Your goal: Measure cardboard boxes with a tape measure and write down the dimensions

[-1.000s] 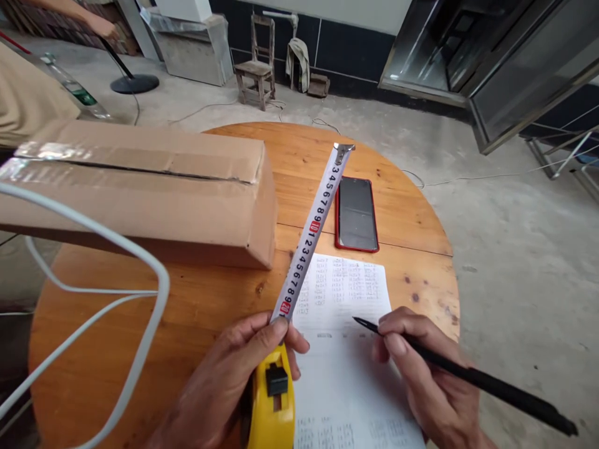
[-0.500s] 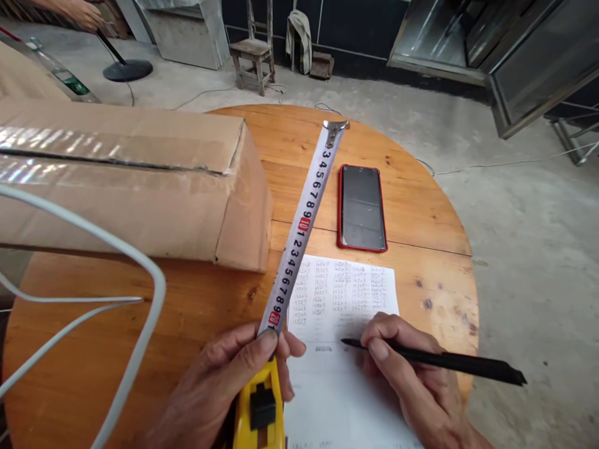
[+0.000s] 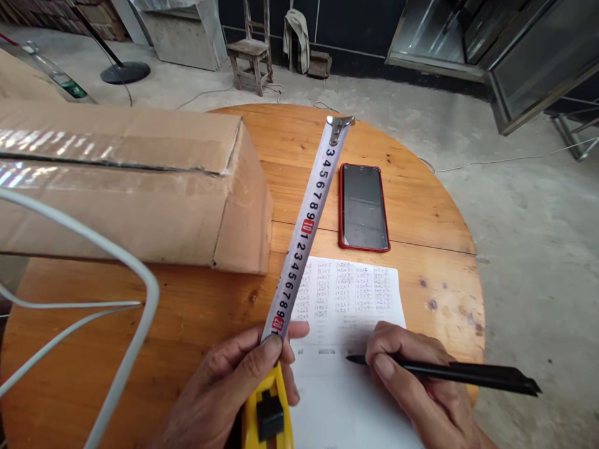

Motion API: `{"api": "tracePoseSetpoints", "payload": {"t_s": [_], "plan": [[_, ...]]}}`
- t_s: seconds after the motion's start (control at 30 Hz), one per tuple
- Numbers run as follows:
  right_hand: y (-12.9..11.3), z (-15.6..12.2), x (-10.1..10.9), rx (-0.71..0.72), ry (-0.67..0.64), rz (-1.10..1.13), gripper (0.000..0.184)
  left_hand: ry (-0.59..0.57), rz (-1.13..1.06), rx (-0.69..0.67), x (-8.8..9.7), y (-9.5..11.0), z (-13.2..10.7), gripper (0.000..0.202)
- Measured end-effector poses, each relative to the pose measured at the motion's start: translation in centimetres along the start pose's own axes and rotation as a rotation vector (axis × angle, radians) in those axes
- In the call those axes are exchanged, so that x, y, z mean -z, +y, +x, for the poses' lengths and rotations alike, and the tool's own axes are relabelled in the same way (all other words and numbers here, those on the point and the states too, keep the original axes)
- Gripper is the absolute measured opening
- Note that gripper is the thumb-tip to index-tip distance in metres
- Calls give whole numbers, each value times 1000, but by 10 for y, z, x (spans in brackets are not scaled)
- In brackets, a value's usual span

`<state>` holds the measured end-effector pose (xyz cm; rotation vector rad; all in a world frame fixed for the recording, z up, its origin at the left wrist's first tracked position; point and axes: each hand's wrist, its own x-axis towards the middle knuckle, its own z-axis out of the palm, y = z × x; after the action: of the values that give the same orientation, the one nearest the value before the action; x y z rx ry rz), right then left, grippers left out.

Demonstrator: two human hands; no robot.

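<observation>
While our wooden table (image 3: pixel 196 293) bore a cardboard box (image 3: pixel 140 212) and a paper sheet (image 3: pixel 332 399), we gripped an extended tape measure (image 3: pixel 294 268) in our left hand (image 3: pixel 224 386) at the sheet's left edge, and a black pen (image 3: pixel 477 376) in our right hand (image 3: pixel 423 402) over it.

The tape measure (image 3: pixel 269 411) is yellow, its blade (image 3: pixel 305 232) white, black-numbered. The pen (image 3: pixel 472 373) right of it is black.
</observation>
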<state>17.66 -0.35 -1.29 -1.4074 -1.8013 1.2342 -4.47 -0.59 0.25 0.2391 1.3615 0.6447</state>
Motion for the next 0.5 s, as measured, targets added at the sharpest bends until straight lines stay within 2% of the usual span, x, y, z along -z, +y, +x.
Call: {"api": "tracePoseSetpoints", "payload": {"t_s": [0.17,0.33,0.5], "plan": [[-4,2,2,81,-18,-37,24,28,36,-23,-1,-3,0,38],[-7,-1,2,147,-20,-164,16,0,31,-22,1,-4,-2,37],[-14,-6,-3,302,100,-237,16,-59,-10,59,11,-7,0,43]]}}
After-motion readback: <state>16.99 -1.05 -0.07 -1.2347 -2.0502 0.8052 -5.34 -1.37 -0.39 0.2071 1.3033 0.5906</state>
